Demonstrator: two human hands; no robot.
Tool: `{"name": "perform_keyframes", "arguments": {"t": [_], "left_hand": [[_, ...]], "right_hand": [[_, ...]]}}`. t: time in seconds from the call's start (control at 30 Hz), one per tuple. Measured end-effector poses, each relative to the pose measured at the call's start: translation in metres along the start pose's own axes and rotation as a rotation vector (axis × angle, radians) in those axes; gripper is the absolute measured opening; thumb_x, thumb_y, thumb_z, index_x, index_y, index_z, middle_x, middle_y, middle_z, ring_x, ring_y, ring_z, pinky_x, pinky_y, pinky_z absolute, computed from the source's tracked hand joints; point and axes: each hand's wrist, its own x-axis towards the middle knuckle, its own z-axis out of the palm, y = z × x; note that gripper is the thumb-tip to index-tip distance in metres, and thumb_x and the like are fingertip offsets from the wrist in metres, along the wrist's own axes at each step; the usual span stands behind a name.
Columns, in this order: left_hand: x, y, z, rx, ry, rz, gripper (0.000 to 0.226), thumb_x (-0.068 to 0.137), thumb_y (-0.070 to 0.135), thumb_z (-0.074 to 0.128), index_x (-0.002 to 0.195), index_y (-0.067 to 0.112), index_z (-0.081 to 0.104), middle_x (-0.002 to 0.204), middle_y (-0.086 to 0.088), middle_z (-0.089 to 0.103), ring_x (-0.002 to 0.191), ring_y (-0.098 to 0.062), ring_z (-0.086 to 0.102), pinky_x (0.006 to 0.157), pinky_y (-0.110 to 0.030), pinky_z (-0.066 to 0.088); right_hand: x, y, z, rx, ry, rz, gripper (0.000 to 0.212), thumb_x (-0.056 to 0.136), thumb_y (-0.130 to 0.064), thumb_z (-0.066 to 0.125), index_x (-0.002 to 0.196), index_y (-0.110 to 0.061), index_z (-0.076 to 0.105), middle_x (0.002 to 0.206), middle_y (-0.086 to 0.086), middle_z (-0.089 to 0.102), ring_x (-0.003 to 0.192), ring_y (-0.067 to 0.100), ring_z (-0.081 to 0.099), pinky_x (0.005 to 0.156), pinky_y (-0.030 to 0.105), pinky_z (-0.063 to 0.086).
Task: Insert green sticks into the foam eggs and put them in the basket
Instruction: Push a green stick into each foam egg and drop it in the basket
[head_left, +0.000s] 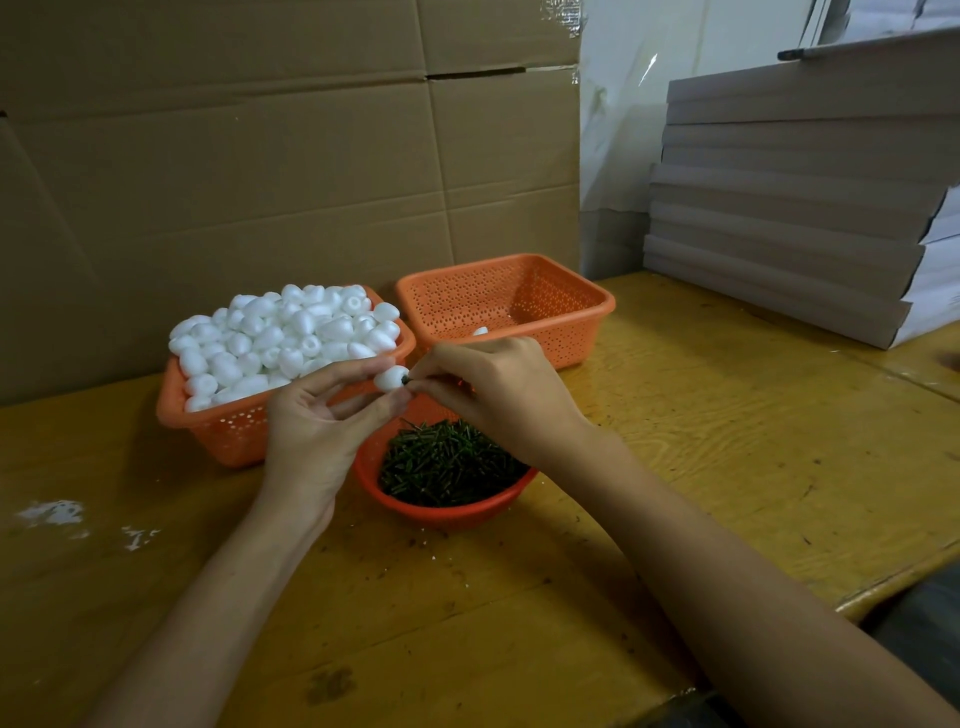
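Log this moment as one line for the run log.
stage: stick insertion | left hand: holds foam egg | right hand: pinches green stick at egg's end | right-side basket: one egg visible

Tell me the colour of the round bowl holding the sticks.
The round bowl is orange-red plastic, seen in the head view, filled with dark green sticks.

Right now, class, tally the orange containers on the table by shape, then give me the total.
Rectangular baskets: 2 (egg-filled basket, nearly empty basket)
Round bowl holding green sticks: 1
Total: 3
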Motion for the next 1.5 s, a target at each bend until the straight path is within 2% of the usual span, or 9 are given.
{"name": "perform_keyframes", "arguments": {"t": [0.27,0.57,0.83,1.13,1.37,1.5], "left_hand": [[0.0008,-0.0030,-0.0039,0.004,-0.027,-0.009,0.040,0.062,0.022,0.094,0.101,0.027,0.085,0.116,-0.005,0.081,0.104,-0.025,0.080,0.085,-0.026,0.063],[-0.0003,-0.0045,-0.0014,-0.005,-0.014,0.013,0.037,0.065,0.013,0.090,0.098,0.028,0.086,0.110,-0.004,0.082,0.101,-0.023,0.080,0.083,-0.025,0.063],[0.0003,-0.0047,-0.0033,0.005,-0.037,0.011,0.039,0.064,0.021,0.093,0.101,0.028,0.086,0.112,-0.003,0.082,0.103,-0.024,0.080,0.084,-0.026,0.063],[0.0007,-0.0046,-0.0027,-0.018,0.023,0.002,0.037,0.068,0.023,0.093,0.104,0.023,0.085,0.114,-0.009,0.081,0.106,-0.029,0.079,0.083,-0.028,0.064],[-0.0007,0.0020,-0.0012,-0.061,-0.026,-0.021,0.032,0.074,0.024,0.088,0.106,0.019,0.085,0.115,-0.017,0.079,0.113,-0.034,0.076,0.086,-0.029,0.063],[-0.0003,0.0038,-0.0004,-0.032,-0.017,-0.018,0.033,0.072,0.022,0.089,0.105,0.019,0.085,0.113,-0.015,0.080,0.109,-0.031,0.078,0.084,-0.027,0.063]], "right_hand": [[0.0009,-0.0022,-0.0008,0.003,-0.031,0.055,0.021,0.102,-0.031,0.066,0.102,-0.014,0.078,0.091,-0.003,0.079,0.080,0.018,0.074,0.067,0.042,0.055],[0.0006,-0.0036,0.0000,-0.026,-0.017,0.048,0.019,0.103,-0.030,0.066,0.100,-0.016,0.079,0.088,-0.002,0.078,0.077,0.018,0.073,0.065,0.041,0.054],[0.0006,-0.0045,-0.0004,-0.031,0.019,0.031,0.014,0.099,-0.027,0.071,0.098,-0.016,0.080,0.086,-0.003,0.078,0.074,0.016,0.072,0.061,0.041,0.054],[0.0021,-0.0085,0.0004,-0.037,-0.035,0.069,0.021,0.105,-0.028,0.062,0.114,-0.019,0.078,0.100,-0.004,0.079,0.086,0.019,0.074,0.068,0.041,0.054],[0.0019,-0.0072,-0.0008,-0.015,0.019,0.115,0.015,0.102,-0.025,0.066,0.105,-0.017,0.078,0.089,-0.006,0.078,0.076,0.015,0.072,0.064,0.041,0.053],[0.0020,-0.0070,-0.0005,-0.024,-0.002,0.123,0.016,0.103,-0.027,0.065,0.105,-0.018,0.078,0.089,-0.006,0.078,0.076,0.014,0.071,0.065,0.040,0.053]]}}
